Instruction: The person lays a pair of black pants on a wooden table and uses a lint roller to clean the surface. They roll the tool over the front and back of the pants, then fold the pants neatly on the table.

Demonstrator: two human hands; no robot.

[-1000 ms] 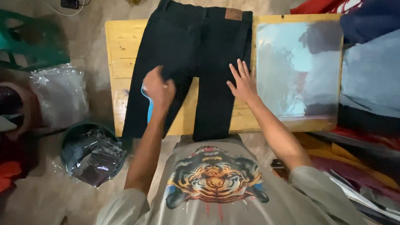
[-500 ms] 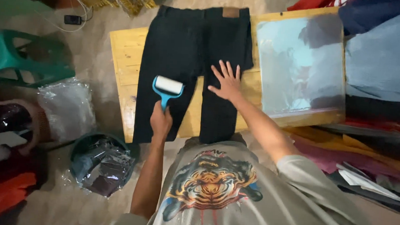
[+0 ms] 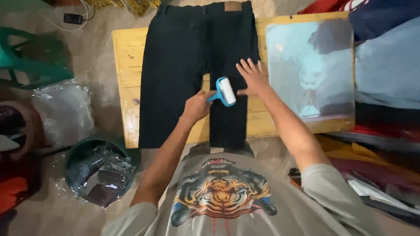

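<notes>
A pair of black trousers [image 3: 179, 68] lies flat on a low wooden table [image 3: 126, 65], waistband at the far end. My left hand [image 3: 197, 105] grips the blue handle of a lint roller [image 3: 226, 91], whose white roll rests on the right trouser leg. My right hand [image 3: 253, 78] lies flat with fingers spread on that same leg, just right of the roller.
A clear plastic sheet [image 3: 308, 65] covers the table's right part. A green bin [image 3: 99, 169] with plastic wrap stands at the lower left, next to plastic bags [image 3: 62, 110] and a green chair [image 3: 16, 60]. Stacked clothes [image 3: 400, 61] fill the right side.
My left hand has carried the lint roller from the left trouser leg across onto the right leg. My right hand stays pressed flat on the right leg.
</notes>
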